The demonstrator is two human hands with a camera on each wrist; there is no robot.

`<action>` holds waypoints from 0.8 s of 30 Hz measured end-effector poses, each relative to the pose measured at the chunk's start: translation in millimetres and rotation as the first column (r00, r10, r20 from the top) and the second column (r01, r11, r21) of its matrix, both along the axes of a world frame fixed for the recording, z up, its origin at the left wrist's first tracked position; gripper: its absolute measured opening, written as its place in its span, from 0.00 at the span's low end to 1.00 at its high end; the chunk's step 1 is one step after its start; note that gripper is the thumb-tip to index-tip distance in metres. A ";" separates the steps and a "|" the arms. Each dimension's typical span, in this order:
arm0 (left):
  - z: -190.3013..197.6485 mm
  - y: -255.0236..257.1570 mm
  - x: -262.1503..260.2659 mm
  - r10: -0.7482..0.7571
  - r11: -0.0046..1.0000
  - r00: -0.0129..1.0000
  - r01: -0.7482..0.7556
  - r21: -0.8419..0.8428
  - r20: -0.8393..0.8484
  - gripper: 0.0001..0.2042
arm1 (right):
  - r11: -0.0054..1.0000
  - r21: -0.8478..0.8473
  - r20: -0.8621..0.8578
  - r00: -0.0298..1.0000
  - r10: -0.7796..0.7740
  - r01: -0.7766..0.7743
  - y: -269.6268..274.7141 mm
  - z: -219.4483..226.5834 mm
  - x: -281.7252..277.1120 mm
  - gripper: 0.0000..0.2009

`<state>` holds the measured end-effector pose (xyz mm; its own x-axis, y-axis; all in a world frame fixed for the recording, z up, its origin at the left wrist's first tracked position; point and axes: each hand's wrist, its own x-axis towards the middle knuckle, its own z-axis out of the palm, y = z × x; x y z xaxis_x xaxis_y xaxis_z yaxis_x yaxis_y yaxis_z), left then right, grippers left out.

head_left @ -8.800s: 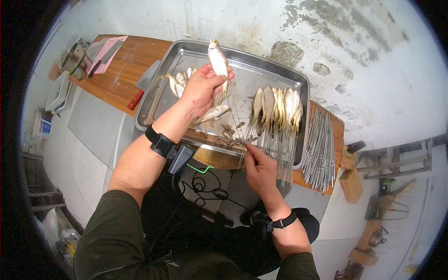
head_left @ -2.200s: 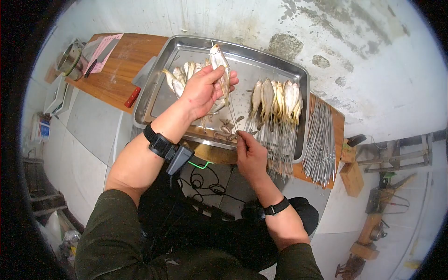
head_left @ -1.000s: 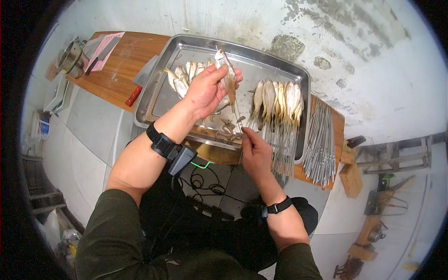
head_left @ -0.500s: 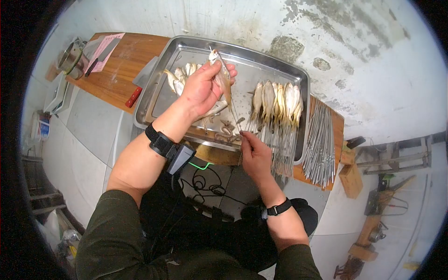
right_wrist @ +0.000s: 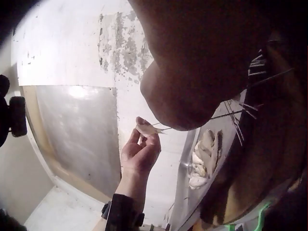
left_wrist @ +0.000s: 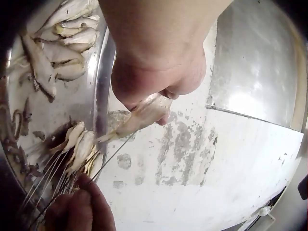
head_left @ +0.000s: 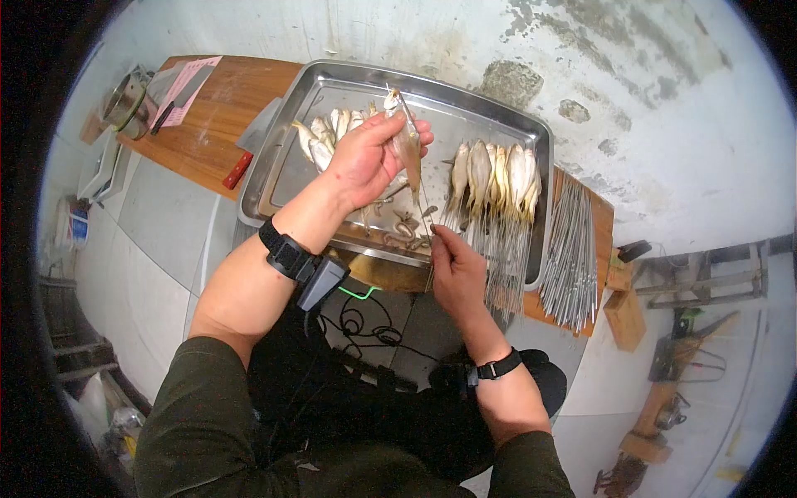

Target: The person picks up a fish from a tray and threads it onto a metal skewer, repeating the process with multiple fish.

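A person sits at a low wooden board (head_left: 212,124) with a steel tray (head_left: 328,83) on it, seen from above. The left hand (head_left: 365,158) is raised over the middle of the tray, its fingers curled round a small fish (head_left: 405,137) and clamped on its body, head pointing away from the person. A thin metal skewer (head_left: 425,212) runs from the fish's tail end down to the right hand (head_left: 455,266), which sits at the tray's near edge and pinches the skewer's lower end between thumb and fingertips.

From the left wrist view, the fish (left_wrist: 144,114) sticks out below the closed left hand (left_wrist: 159,72), with the skewer (left_wrist: 108,161) slanting down to the right hand's fingers (left_wrist: 77,207).

In the tray, a heap of loose fish (head_left: 328,133) lies toward the far left, just beside the left hand. A row of skewered fish (head_left: 494,178) lies side by side on the right, their skewer ends hanging over the tray's near rim. Scraps (head_left: 403,232) lie on the tray floor near the right hand.

To the right of the tray, a bundle of bare skewers (head_left: 569,257) rests on the board. On the board's left end lie a red-handled knife (head_left: 241,166), a pink paper (head_left: 191,87) and a metal pot (head_left: 129,104). Each wrist wears a black strap.
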<state>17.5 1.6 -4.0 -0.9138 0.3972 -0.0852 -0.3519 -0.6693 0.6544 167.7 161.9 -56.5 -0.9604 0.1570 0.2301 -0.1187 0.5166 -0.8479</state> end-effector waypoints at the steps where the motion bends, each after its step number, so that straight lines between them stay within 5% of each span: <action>1: -0.1 0.2 0.4 -0.008 1.000 1.000 0.008 0.011 -0.008 0.10 | 1.000 0.001 0.019 1.000 -0.010 0.009 -0.2 -0.1 -0.3 0.11; 17: 3.0 4.6 2.4 0.053 0.998 0.998 -0.052 -0.033 0.027 0.10 | 0.998 -0.057 -0.043 0.999 -0.023 0.020 -6.2 -14.5 -2.7 0.08; 24: 0.8 3.2 -1.7 0.119 0.992 0.992 -0.117 -0.050 0.037 0.10 | 0.980 0.197 -0.160 0.986 0.049 -0.017 -3.3 -5.7 -3.5 0.09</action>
<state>15.8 4.8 -3.3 -0.9496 0.2813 -0.1385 -0.2985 -0.6760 0.6737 164.2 158.6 -62.2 -0.9112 0.0627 0.4072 -0.2670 0.6628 -0.6996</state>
